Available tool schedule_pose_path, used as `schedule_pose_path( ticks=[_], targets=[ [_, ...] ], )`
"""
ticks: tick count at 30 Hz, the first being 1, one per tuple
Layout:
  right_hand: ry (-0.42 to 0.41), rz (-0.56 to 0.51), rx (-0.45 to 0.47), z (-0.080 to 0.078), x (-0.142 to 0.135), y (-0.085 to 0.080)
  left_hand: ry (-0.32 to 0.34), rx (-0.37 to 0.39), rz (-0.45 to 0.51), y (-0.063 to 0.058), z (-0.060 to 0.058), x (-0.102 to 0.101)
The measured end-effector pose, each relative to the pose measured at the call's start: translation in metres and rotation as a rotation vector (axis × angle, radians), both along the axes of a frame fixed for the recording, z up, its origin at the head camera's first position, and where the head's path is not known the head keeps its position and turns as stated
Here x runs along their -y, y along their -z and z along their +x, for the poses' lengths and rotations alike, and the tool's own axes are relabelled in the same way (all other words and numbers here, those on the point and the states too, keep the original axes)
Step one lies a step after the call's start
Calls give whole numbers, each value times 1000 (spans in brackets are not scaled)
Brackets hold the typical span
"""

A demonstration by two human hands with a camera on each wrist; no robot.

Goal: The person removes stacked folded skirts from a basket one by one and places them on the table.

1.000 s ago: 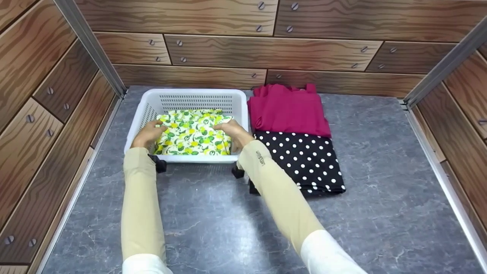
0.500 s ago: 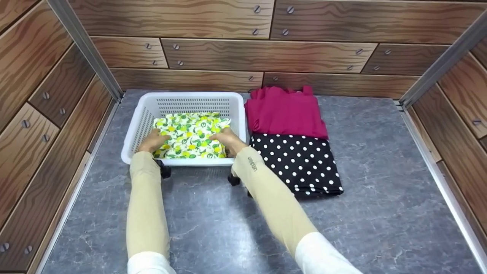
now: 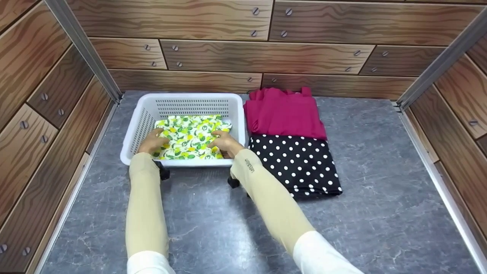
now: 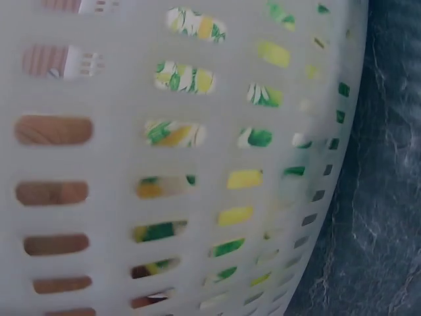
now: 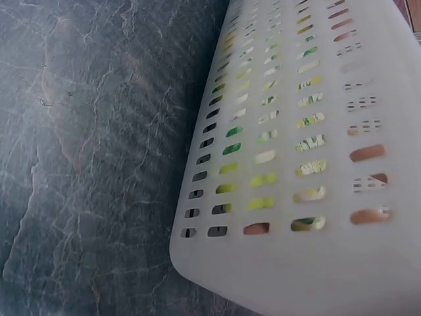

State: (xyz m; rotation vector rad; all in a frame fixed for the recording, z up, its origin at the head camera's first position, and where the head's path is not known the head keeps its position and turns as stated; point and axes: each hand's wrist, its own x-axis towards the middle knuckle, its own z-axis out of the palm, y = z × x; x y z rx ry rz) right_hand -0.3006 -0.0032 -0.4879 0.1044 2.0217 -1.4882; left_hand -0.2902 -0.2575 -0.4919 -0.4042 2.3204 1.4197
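A folded cloth with a lemon-and-leaf print (image 3: 190, 137) lies inside a white perforated plastic basket (image 3: 201, 163) in the head view. My left hand (image 3: 153, 141) rests at the cloth's left side, thumb over the fabric. At its right side my right hand (image 3: 227, 144) touches the cloth, fingers and thumb spread on top. Both wrists cross the basket's front rim. In the left wrist view, bits of printed cloth (image 4: 184, 78) and skin show through the slots of the basket wall (image 4: 118, 158). The right wrist view likewise shows the slotted basket wall (image 5: 283, 243).
Right of the basket lies folded crimson fabric (image 3: 285, 114), overlapping black fabric with white polka dots (image 3: 300, 163). Grey marbled flooring (image 3: 380, 182) spreads in front and to the right. Wood-patterned panels (image 3: 213, 57) enclose the back and both sides.
The head view has shifted slightly. The printed cloth sits a little lower against the basket. My right hand's fingers, earlier at the cloth's edge, now lie on top of it.
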Motion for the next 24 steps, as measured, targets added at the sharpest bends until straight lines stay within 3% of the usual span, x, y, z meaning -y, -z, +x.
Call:
schedule_pose_path(
  ticks=[8, 16, 24],
  targets=[
    [-51, -73, 5, 1, -2, 0, 131, -19, -7, -2, 4, 5],
    [-51, -99, 4, 3, -3, -3, 130, 0, -44, -2, 4, 5],
    [-71, -135, -45, 2, -8, -13, 111, -103, 37, -13, 10, 1]
  ],
)
